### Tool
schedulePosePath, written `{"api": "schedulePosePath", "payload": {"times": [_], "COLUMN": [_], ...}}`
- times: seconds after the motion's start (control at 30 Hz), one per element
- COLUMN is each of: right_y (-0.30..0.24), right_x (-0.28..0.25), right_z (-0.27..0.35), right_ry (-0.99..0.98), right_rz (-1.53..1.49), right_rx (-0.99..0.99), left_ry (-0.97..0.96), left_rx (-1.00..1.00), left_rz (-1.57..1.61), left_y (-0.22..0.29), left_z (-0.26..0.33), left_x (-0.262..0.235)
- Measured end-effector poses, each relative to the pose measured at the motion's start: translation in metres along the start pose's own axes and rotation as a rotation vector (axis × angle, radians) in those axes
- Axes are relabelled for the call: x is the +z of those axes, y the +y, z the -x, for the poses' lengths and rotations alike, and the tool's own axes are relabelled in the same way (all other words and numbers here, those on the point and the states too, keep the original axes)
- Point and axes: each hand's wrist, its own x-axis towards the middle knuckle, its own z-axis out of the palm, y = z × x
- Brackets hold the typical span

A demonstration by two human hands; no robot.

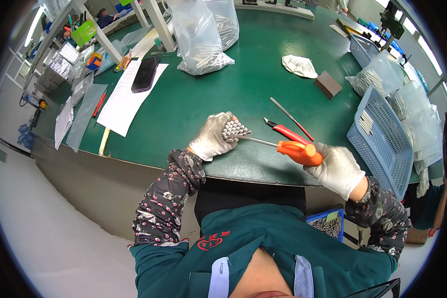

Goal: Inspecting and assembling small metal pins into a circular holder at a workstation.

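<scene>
In a white work glove, my left hand [212, 137] is closed around a bundle of small metal tubes [235, 129], their round ends facing up and to the right. My right hand [336, 170], also gloved, grips an orange-handled tool [301, 153]. Its thin metal shaft reaches left to the bundle, and the tip is at or against the tube ends; its exact shape is too small to tell. Beyond the orange handle lie a red-handled knife [289, 133] and a slim file with a red end [288, 115] on the green table [263, 84].
At right stands a blue plastic basket [382, 144] with a few metal pieces, beside bags of parts [412, 109]. Further off are a brown block [328, 85], a white cloth [299, 66] and filled plastic bags [198, 44]. A phone [145, 74] lies on paper at left.
</scene>
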Motion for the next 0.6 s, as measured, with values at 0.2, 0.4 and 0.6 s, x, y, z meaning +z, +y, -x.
{"api": "schedulePosePath", "payload": {"times": [0.2, 0.4, 0.6], "right_y": [0.005, -0.002, 0.009], "right_x": [-0.003, -0.005, -0.007], "right_z": [-0.004, -0.009, -0.010], "right_ry": [0.065, 0.003, 0.051], "right_rz": [-0.007, 0.025, 0.029], "right_rx": [0.041, 0.053, 0.066], "left_ry": [-0.026, 0.025, 0.015], "left_rx": [-0.004, 0.001, -0.059], "left_rz": [-0.017, 0.078, 0.092], "left_y": [0.004, 0.002, 0.005], "left_z": [-0.002, -0.002, -0.001], "left_x": [-0.001, 0.001, 0.001]}}
